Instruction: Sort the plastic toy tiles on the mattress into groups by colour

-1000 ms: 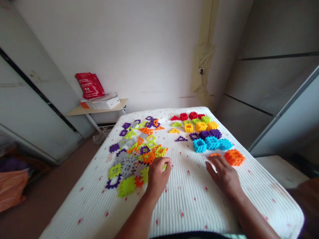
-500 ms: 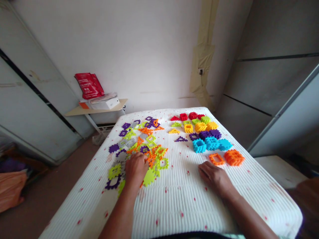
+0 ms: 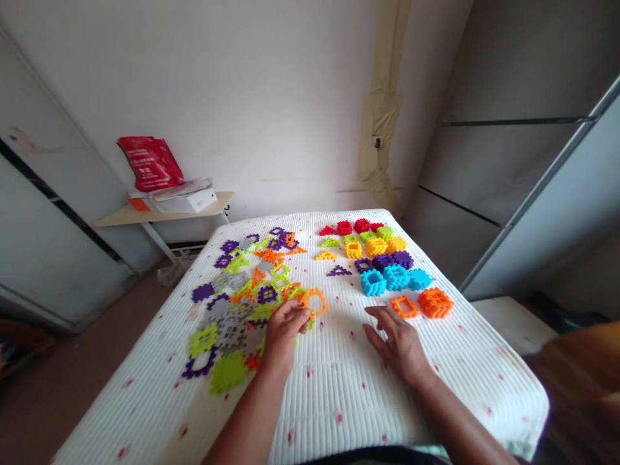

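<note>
My left hand (image 3: 282, 330) pinches an orange toothed ring piece (image 3: 313, 301) at the near right edge of a loose pile of flat plastic pieces (image 3: 242, 290) in purple, lime, grey and orange. My right hand (image 3: 396, 339) rests flat on the white mattress (image 3: 339, 387) with its fingers spread, holding nothing. Just beyond its fingertips lie an orange square frame (image 3: 403, 306) and an orange cube (image 3: 435, 302). Behind them stand blue cubes (image 3: 394, 279), purple cubes (image 3: 385, 261), yellow cubes (image 3: 375, 247) and red pieces (image 3: 351, 227) in rows.
A small table (image 3: 159, 212) with a red bag (image 3: 151, 163) and a white box stands behind the mattress at the left. Grey cabinet panels run along both sides. A low white surface (image 3: 513, 323) sits to the right of the mattress.
My left hand moved from the pile's middle to its right edge and took up the orange ring. My right hand slid a little left. The view shifted left.
</note>
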The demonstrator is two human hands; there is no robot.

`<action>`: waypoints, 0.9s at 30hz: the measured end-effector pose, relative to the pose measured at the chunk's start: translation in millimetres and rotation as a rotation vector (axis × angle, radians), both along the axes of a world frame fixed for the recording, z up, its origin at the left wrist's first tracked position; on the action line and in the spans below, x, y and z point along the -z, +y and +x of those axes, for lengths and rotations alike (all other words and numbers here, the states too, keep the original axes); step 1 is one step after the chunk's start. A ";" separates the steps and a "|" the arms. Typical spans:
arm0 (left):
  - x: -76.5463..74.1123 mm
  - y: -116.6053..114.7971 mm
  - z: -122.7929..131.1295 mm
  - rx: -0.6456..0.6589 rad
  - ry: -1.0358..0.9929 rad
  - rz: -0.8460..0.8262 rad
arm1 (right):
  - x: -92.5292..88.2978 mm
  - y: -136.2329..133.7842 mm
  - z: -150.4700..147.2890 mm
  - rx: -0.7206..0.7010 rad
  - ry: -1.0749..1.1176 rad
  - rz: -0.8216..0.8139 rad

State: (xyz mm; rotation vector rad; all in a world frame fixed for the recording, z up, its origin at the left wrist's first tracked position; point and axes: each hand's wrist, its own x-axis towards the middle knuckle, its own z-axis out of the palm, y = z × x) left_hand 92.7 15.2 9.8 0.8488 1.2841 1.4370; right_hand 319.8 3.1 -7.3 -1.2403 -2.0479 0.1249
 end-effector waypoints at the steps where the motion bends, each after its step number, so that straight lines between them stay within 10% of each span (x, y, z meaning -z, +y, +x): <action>1: 2.7 -1.8 9.2 0.028 0.003 -0.012 | -1.4 -1.6 -5.0 -0.001 0.031 0.008; 13: 14.1 -14.9 43.9 0.202 0.162 0.024 | -1.7 -5.7 -44.2 0.064 0.026 0.071; 27: 13.7 -15.5 42.4 0.184 0.121 -0.017 | -0.8 -2.6 -6.3 0.273 -0.080 0.168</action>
